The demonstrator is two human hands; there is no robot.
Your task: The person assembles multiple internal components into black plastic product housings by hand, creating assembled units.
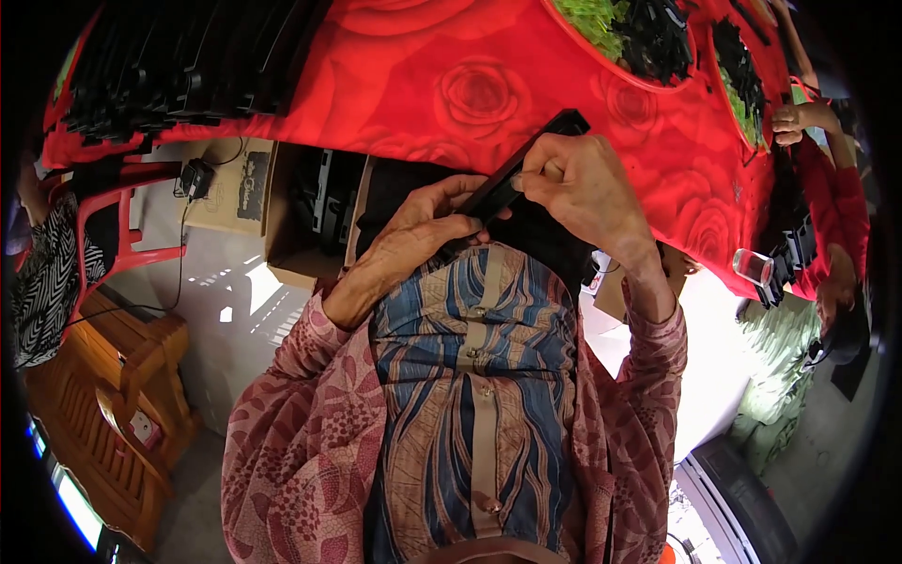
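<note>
A long flat black plastic part [526, 160] is held between both hands, tilted up to the right, just in front of the table's near edge. My left hand [413, 235] grips its lower end, fingers curled over it. My right hand [578, 183] pinches its upper half, thumb and fingers closed on the edge. Both hands sit above my patterned blue and brown shirt. The middle of the part is hidden by my fingers.
A table with a red rose-print cloth [451, 85] spans the top. Stacked black parts [178, 66] lie at its left; red bowls [639, 38] of black pieces and green stuff at right. An open cardboard box [310, 207] sits under it. Another person's hand [794, 117] works at right. A wooden bench [122, 376] stands left.
</note>
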